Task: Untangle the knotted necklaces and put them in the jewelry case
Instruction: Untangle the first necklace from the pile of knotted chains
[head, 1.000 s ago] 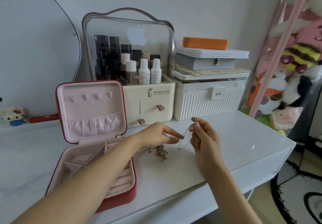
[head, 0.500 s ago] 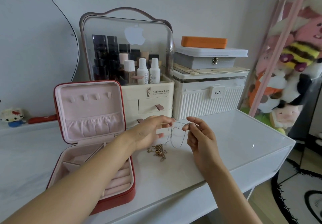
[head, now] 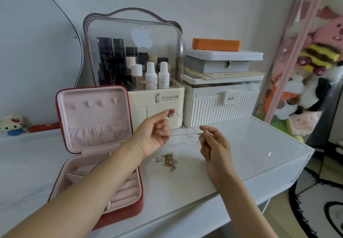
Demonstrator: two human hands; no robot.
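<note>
We pinch thin silver chain necklace (head: pixel 182 134) between left hand (head: pixel 155 135) and right hand (head: pixel 213 145); pull gently, keep knot loose, avoid snapping.

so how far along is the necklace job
Done: jewelry case open, no necklace seen inside. In hand: left hand and right hand pinch a silver chain stretched between them. Left: gold tangle lies on the table.

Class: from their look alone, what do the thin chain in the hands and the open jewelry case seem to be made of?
Thin chain: seemingly silver-toned metal; fine, pale grey, glinting strand.
Jewelry case: red shell, smooth and slightly glossy, possibly faux leather; pink lining looks like soft matte velvet-type fabric, with a gathered pocket in the lid.
</note>
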